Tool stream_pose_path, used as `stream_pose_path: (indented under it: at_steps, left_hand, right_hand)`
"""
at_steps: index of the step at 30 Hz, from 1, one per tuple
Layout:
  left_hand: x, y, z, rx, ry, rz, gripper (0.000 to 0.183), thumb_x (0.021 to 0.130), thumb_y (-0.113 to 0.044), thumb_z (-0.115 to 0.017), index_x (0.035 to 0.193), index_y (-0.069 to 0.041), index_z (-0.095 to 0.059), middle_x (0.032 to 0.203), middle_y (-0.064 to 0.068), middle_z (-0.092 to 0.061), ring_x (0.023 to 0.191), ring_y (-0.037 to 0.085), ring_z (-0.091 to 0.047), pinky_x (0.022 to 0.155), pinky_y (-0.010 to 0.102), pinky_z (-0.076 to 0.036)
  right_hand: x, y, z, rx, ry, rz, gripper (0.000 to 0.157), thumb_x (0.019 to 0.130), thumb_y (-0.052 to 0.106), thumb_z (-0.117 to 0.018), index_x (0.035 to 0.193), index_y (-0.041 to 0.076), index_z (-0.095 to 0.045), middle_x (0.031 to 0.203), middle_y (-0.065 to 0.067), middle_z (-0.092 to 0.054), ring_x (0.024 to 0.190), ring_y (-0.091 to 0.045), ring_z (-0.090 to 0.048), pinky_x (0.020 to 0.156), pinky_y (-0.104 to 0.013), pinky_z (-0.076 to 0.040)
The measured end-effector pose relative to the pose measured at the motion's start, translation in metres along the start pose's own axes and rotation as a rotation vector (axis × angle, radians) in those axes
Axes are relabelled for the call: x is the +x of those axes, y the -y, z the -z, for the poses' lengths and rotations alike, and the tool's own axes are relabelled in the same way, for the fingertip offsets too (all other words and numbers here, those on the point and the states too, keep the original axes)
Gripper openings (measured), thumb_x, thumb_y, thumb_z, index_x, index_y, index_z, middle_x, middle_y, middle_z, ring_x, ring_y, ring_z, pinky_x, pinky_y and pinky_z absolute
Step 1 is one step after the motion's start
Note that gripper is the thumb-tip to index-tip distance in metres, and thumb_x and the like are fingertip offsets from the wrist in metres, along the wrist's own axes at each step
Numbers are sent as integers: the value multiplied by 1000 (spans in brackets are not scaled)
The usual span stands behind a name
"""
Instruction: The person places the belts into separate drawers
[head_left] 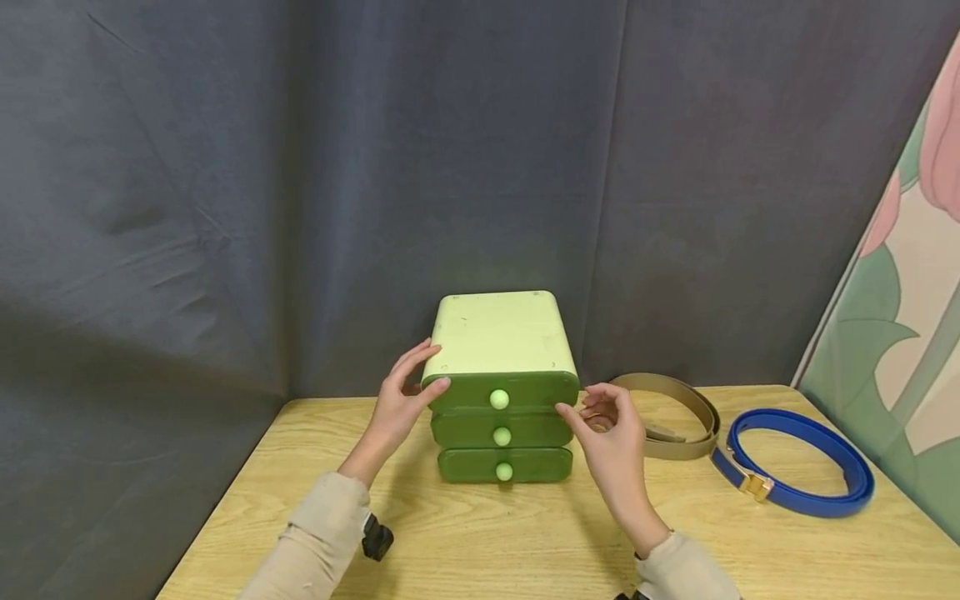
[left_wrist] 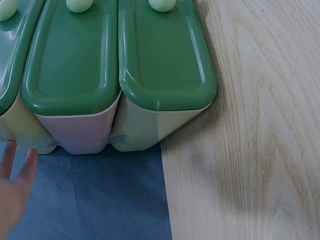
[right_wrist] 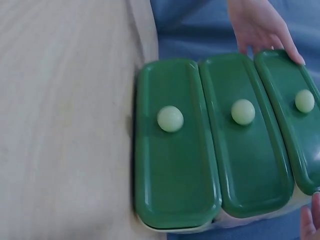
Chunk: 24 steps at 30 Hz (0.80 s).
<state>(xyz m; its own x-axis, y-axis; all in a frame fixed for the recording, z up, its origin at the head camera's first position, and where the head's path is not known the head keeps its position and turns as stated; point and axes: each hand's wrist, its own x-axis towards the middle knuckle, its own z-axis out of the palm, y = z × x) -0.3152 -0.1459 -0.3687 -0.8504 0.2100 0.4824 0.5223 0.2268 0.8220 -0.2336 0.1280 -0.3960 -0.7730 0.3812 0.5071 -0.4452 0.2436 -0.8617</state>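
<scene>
A small three-drawer organizer (head_left: pixel 504 337) with a pale green top, dark green drawer fronts and round light knobs stands on the table. My left hand (head_left: pixel 399 410) is at its upper left corner, with the thumb on the top drawer's (head_left: pixel 461 393) front and the fingers along the side. At the right end of that drawer, my right hand (head_left: pixel 617 446) has its thumb by the front edge and its bent fingers beside the casing. In the right wrist view, all the drawers (right_wrist: pixel 172 165) look pushed in. The left wrist view shows spread fingers (left_wrist: pixel 26 172) by the side.
To the right of the organizer lie a coiled tan belt (head_left: pixel 675 451) and a coiled blue belt (head_left: pixel 821 502) with a gold buckle. Behind the wooden table (head_left: pixel 480 542) hangs a dark grey curtain (head_left: pixel 450 167). A floral panel (head_left: pixel 892 333) stands along the right side.
</scene>
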Motion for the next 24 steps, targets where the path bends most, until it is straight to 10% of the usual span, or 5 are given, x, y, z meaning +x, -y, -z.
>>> stream_pose_path:
  at_steps: [13,24]
  left_hand:
    - [-2,-1,-3,26,-44,29,50,94,-23,-71,142,-17,-56,155,-1,-38,139,21,-37,97,47,-39]
    - [-12,-40,-6,26,-44,55,49,96,-15,-68,141,-4,-54,156,12,-37,139,27,-38,98,45,-39]
  right_hand:
    - [-37,-17,-40,-5,183,-26,30,82,11,-81,108,4,-68,94,-7,-67,78,-14,-61,73,-25,-51]
    - [-42,-25,-54,-16,196,-58,24,84,11,-80,106,7,-73,87,-3,-71,77,-16,-65,71,-25,-53]
